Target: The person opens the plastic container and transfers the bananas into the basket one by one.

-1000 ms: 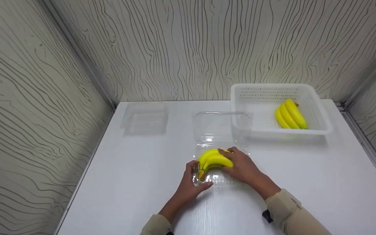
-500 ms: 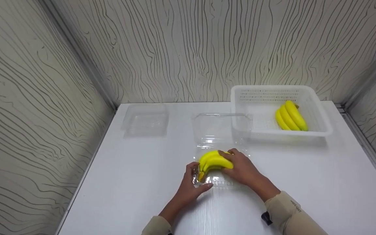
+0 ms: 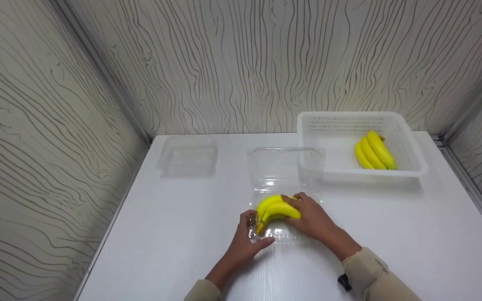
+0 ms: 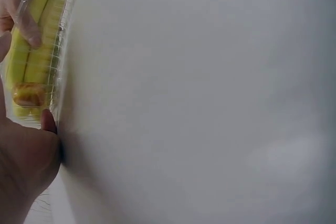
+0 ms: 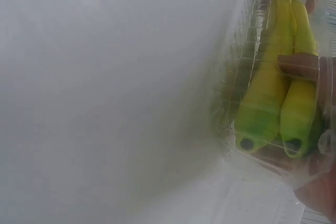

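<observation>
In the head view, a bunch of yellow toy-like bananas (image 3: 276, 210) lies in the base of a clear plastic clamshell box (image 3: 286, 235), its brown stem toward the front left corner. My right hand (image 3: 314, 218) grips the bunch at its right end, thumb and fingers on either side. My left hand (image 3: 242, 241) holds the box's left front corner, fingers at the left wall and thumb along the front. Behind, the hinged lid (image 3: 272, 165) stands open. Through the ribbed wall in the right wrist view, dark-tipped green ends of the bananas (image 5: 260, 111) show.
A white perforated basket (image 3: 362, 172) at the back right holds another banana bunch (image 3: 374, 151); the clear lid overlaps its left side in the head view. At the back left sits another clear plastic box (image 3: 188, 156). Patterned walls (image 3: 224, 67) border the white table (image 3: 174, 234).
The head view has tilted slightly, so everything sits a little lower in it. Both hands keep their places on the bananas and the box.
</observation>
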The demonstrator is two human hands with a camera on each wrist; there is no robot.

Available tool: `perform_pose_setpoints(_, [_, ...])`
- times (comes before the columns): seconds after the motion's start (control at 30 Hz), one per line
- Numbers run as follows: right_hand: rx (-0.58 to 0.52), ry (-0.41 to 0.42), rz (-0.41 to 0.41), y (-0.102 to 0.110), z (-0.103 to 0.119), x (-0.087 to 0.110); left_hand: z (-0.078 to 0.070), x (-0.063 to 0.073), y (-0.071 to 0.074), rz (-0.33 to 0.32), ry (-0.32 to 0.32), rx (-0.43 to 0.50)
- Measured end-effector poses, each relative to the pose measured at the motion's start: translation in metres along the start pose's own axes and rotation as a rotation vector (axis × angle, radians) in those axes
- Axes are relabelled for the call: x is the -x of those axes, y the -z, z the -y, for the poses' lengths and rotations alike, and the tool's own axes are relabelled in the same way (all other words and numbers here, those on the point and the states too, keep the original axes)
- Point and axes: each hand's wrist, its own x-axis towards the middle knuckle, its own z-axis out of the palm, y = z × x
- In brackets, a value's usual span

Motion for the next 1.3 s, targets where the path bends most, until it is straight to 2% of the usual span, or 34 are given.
perform_pose_setpoints(0.3, [0.011, 0.005, -0.011, -0.0045, -0.0005, 0.0014, 0.0004, 0.004, -0.0005, -0.007, 0.003, -0.004])
perform_pose_setpoints(0.57, [0.004, -0.004, -0.022, -0.0024, -0.0023, 0.0015, -0.0004, 0.0001, -0.0014, -0.004, -0.009, 0.015])
perform_pose_setpoints(0.93, [-0.006, -0.031, 0.012, -0.0001, -0.0021, -0.0012, -0.001, -0.0009, -0.0005, -0.01, -0.003, 0.003])
perform_pose_setpoints(1.3, [-0.003, 0.008, -0.002, 0.0045, -0.0034, -0.0027, -0.0002, -0.0013, -0.0016, -0.016, -0.02, 0.009])
